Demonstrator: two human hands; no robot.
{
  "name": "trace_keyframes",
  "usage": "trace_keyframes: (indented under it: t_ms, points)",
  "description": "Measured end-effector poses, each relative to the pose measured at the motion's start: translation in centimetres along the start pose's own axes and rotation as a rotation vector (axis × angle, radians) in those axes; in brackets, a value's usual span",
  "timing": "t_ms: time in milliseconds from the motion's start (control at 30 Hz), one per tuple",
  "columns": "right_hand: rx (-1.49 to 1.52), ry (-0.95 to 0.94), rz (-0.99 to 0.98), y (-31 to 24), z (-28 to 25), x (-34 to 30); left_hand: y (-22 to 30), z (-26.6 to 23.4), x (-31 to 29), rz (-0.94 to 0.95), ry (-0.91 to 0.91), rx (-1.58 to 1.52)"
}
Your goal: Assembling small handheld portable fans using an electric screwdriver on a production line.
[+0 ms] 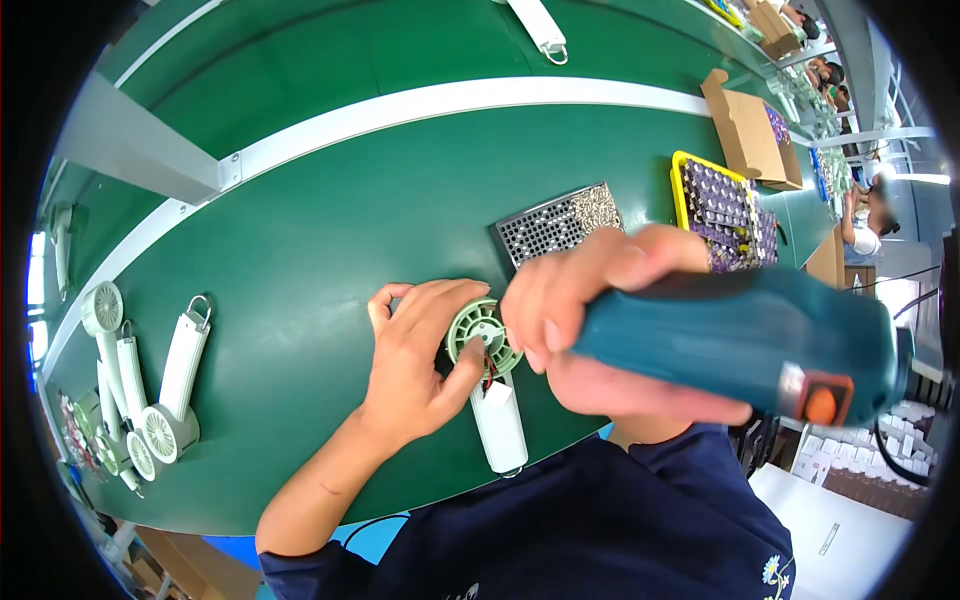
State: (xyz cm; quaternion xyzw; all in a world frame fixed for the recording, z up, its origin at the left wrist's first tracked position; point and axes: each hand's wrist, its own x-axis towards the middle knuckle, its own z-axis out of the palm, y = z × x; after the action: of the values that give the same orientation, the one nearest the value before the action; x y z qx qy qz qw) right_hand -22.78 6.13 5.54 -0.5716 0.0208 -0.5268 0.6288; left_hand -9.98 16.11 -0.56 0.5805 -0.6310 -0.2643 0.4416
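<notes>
My left hand is closed round the round green head of a handheld fan, its thumb on the fan's middle. The white handle points toward me, and red and black wires with a small white connector show at the neck. In my right hand is a teal electric screwdriver, lying sideways above the table and slightly blurred, with an orange button near its rear. The right fingertips are beside the fan head's right edge. They hide the tool's tip, so I cannot tell whether it touches the fan.
A black screw tray with loose screws lies beyond the fan. To its right are a yellow tray of purple-and-silver parts and an open cardboard box. Several white handheld fans lie at left. A metal post rises at far left.
</notes>
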Motion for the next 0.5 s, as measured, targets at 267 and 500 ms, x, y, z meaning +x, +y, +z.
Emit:
trace_keyframes:
  t_ms: [267,500]
  points:
    - [-0.131,-0.012,0.147,1.7,1.1,0.5,0.0,0.6,-0.4,0.010,0.069,0.026]
    - [-0.123,0.099,0.195,2.0,1.7,0.7,-0.4,-1.1,0.2,0.064,-0.087,-0.038]
